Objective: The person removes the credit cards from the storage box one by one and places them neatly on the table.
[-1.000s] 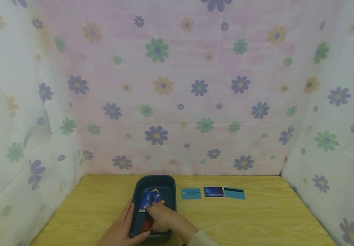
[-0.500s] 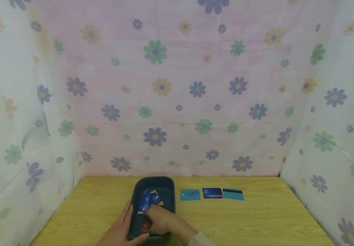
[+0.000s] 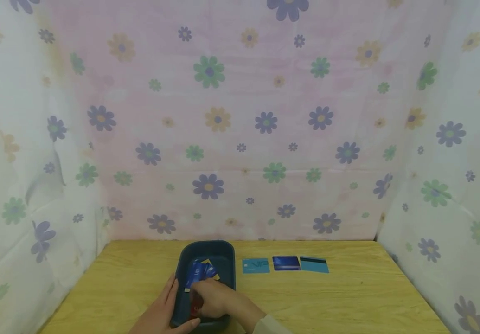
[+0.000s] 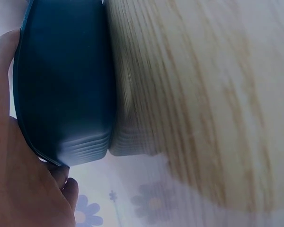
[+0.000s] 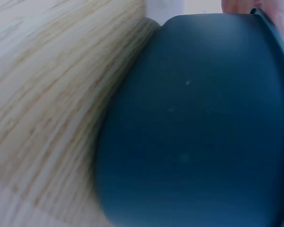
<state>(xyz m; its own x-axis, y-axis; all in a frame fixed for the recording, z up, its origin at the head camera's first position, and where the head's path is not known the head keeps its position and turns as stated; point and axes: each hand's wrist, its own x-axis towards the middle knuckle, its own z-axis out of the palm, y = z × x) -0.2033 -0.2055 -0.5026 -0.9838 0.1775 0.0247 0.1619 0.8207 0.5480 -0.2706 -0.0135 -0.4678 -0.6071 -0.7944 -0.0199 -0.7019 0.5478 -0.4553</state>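
Observation:
A dark blue-green plastic tray (image 3: pixel 232 273) stands on the table, with several bank cards inside. My left hand (image 3: pixel 158 308) holds its near left corner, fingers along the left side and thumb at the near rim. In the left wrist view that hand (image 4: pixel 26 184) curls at the rim beside the tray's outer wall (image 4: pixel 66 90). My right hand (image 3: pixel 214 299) reaches into the near half and grips a red card (image 3: pixel 195 305) between index finger and thumb; the hand partly hides the card. Just beyond lie blue cards (image 3: pixel 195 274) with a yellow-edged card (image 3: pixel 207 261) beneath.
Right of the tray, three cards lie in a row on the wooden table (image 3: pixel 306 301): a light blue VIP card (image 3: pixel 255 266), a dark blue card (image 3: pixel 286 263) and a light blue card with a black stripe (image 3: pixel 315 265). Flowered cloth (image 3: pixel 240 130) encloses the back and sides.
My right fingers have shifted slightly left around the red card, which now shows less and looks more tilted. The left hand keeps its place on the tray. The head view has shifted a little.

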